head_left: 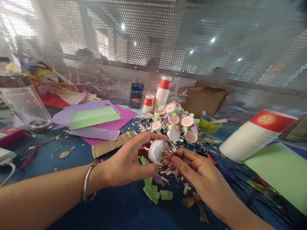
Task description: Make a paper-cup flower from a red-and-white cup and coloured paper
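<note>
My left hand (pixel 129 159), a metal bangle on its wrist, pinches a small white round cup-bottom piece (pixel 155 150) between thumb and fingers above the blue table (pixel 115 207). My right hand (pixel 194 169) is right beside it, its fingertips closed against the piece's right side on thin strips of paper. Under both hands lie green paper scraps (pixel 152 190) and mixed shreds. Just behind stands a pile of round red-and-white paper discs (pixel 177 123) with green and purple bits.
A lying stack of red-rimmed paper cups (pixel 254 134) is at right, with green paper (pixel 280 169) beside it. Upright cup stacks (pixel 163 92) and cardboard sheets (pixel 206 99) stand at the back. Coloured paper sheets (pixel 96 119) and a glass jar (pixel 24 99) are at left. Perforated mesh screens the rear.
</note>
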A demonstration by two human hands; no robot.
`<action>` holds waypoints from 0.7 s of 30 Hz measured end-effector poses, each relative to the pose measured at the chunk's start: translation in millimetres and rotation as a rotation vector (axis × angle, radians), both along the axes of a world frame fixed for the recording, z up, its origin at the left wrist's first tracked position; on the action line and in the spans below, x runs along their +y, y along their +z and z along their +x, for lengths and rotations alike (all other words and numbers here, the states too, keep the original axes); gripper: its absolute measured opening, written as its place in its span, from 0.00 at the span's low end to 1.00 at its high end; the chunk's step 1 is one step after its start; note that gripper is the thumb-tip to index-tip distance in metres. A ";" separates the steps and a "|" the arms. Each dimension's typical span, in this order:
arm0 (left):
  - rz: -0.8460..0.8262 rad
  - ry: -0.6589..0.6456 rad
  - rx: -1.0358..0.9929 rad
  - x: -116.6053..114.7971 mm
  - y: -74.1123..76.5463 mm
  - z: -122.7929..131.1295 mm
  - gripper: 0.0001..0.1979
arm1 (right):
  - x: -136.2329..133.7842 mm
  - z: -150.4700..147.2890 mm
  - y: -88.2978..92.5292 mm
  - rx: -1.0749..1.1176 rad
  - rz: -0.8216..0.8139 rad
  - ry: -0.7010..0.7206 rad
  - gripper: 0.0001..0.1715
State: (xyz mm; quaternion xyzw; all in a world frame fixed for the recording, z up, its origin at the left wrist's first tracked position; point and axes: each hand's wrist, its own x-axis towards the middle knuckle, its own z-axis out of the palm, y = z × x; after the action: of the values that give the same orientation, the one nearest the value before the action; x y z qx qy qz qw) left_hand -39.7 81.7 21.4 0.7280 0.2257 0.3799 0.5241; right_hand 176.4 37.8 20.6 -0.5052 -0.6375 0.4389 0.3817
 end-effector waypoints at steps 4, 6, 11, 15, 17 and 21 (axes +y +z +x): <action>0.048 0.011 0.029 0.3 0.9 -2.5 0.32 | -0.1 0.2 2.4 -0.038 -0.021 0.034 0.20; 0.066 0.008 0.049 0.6 1.1 -3.8 0.33 | -0.7 0.0 2.9 -0.042 -0.031 0.044 0.20; 0.054 -0.020 0.063 1.2 2.0 -4.2 0.33 | -0.2 0.0 2.8 -0.064 -0.025 0.038 0.20; -0.010 -0.047 0.049 1.0 3.2 -3.3 0.34 | 0.4 -0.2 2.8 -0.068 -0.022 0.057 0.18; -0.023 -0.057 0.049 0.9 3.3 -3.5 0.34 | 0.2 -0.1 3.1 -0.077 -0.014 0.065 0.16; -0.024 -0.067 0.050 0.9 2.8 -4.2 0.34 | -0.8 0.8 4.0 -0.097 -0.001 0.063 0.15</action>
State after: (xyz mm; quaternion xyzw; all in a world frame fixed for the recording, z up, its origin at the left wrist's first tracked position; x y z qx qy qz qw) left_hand -43.9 82.6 24.2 0.7382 0.2189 0.3412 0.5392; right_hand 177.1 37.0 24.6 -0.5057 -0.6706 0.4259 0.3364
